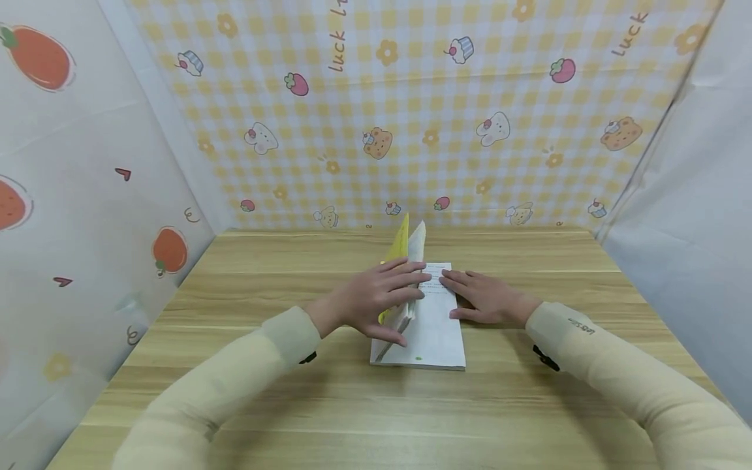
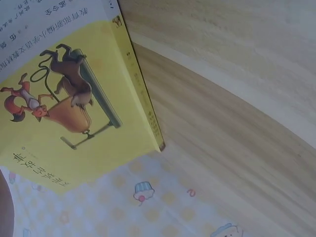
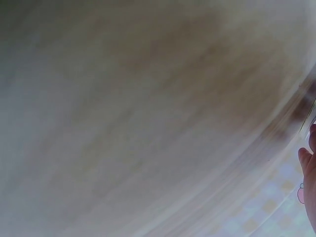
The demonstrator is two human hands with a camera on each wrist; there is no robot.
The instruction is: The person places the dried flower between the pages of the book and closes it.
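Note:
A paperback book (image 1: 437, 336) stands partly opened on the table, its right side lying flat. The left block of pages and the yellow cover (image 2: 118, 133) are raised nearly upright; drawn animals and a bell show on that cover in the left wrist view. My left hand (image 1: 384, 297) lies against the raised pages with fingers extended and spread, thumb low near the book's front. My right hand (image 1: 484, 299) rests with straight fingers on the right edge of the flat page. Only a bit of the right hand (image 3: 310, 173) enters the right wrist view.
The wooden table (image 1: 294, 418) extends around the book on all sides. Behind it hangs a yellow checked cloth (image 1: 411, 91) with cartoon prints. White cloths flank the table, the left one (image 1: 88, 150) printed with fruit.

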